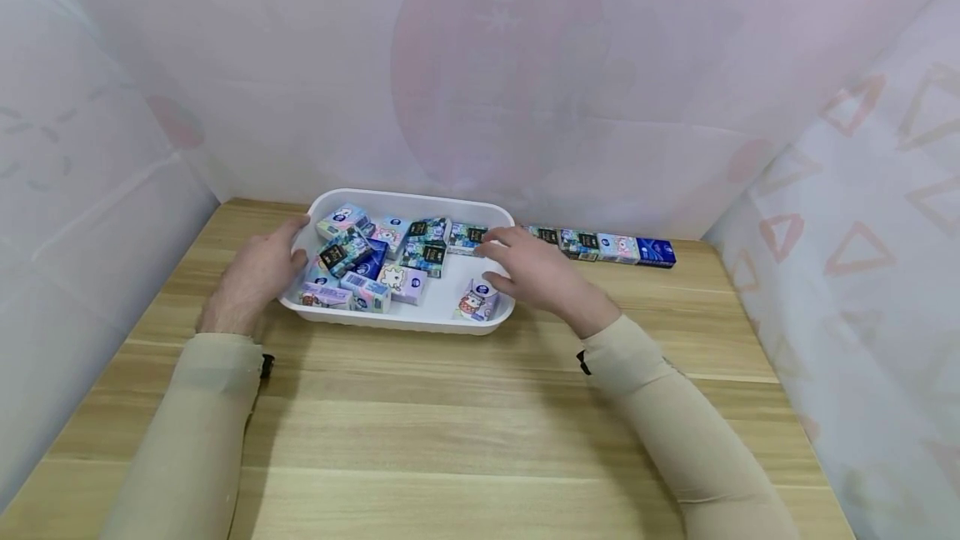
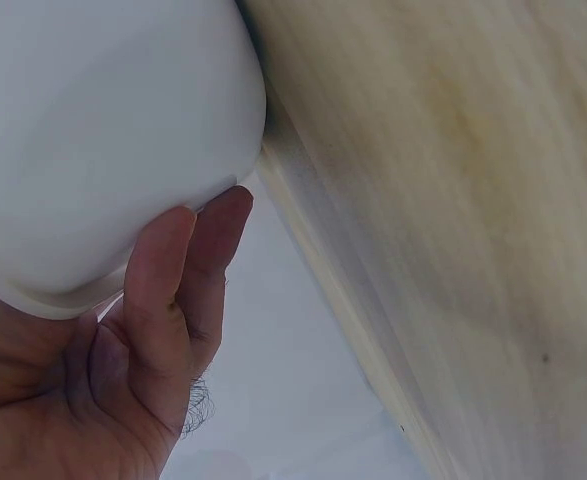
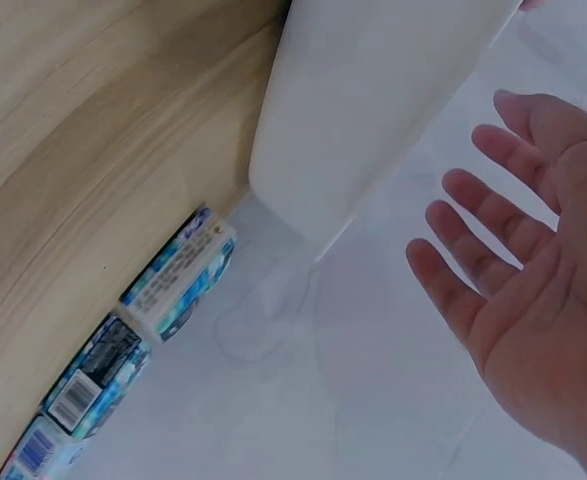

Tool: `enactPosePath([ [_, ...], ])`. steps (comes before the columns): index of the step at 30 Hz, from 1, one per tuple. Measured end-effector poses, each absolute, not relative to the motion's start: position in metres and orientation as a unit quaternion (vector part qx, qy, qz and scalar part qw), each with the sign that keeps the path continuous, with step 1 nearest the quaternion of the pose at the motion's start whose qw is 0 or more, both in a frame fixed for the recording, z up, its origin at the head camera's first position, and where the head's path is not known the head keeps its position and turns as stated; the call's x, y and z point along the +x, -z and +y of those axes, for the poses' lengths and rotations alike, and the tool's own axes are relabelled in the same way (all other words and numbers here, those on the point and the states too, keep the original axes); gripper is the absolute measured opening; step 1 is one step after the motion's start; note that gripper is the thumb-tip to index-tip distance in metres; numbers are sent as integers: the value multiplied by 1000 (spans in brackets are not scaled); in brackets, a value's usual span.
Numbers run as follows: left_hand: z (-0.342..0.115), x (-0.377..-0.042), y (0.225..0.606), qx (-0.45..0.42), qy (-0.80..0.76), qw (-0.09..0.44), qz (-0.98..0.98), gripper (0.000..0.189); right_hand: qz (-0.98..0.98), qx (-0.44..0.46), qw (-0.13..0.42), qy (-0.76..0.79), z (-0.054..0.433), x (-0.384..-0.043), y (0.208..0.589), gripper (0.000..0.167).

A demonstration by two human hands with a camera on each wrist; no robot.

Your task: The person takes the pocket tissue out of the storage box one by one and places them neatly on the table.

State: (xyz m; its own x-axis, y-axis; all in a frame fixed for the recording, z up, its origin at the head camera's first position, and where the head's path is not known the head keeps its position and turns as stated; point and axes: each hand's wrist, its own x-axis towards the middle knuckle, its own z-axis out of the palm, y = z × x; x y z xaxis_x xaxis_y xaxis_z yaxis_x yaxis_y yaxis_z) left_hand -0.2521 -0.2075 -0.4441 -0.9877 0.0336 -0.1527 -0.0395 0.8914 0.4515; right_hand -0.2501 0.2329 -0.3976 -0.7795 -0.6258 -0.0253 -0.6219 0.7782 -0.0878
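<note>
Right, the left hand (image 1: 258, 277) is gripping one end of the white tray (image 1: 442, 297) of small printed packs (image 1: 403, 283) while the right hand (image 1: 538, 272) is hovering, fingers spread, by the other end, the tray sitting between them.

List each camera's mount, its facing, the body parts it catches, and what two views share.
Head: on the head, facing forward and down at the white tray of tissue packs and the pack row beside it; left hand, right hand, tan sleeves show.
Left wrist: on that wrist, facing the tray's outside and the wooden tabletop; the left hand shows at the rim.
Right wrist: on that wrist, facing the tray's outside and the pack row; right hand shows.
Shared: head and right wrist both show tray and pack row.
</note>
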Motion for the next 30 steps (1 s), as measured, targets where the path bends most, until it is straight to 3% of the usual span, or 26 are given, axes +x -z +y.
enactPosePath([
  [20,-208,-253,445,-4,-238,86,967,71,877,-443,183,-30,198,-251,399,40],
  [30,-206,-253,445,-9,-237,87,968,70,869,-458,171,-78,191,-256,412,42],
])
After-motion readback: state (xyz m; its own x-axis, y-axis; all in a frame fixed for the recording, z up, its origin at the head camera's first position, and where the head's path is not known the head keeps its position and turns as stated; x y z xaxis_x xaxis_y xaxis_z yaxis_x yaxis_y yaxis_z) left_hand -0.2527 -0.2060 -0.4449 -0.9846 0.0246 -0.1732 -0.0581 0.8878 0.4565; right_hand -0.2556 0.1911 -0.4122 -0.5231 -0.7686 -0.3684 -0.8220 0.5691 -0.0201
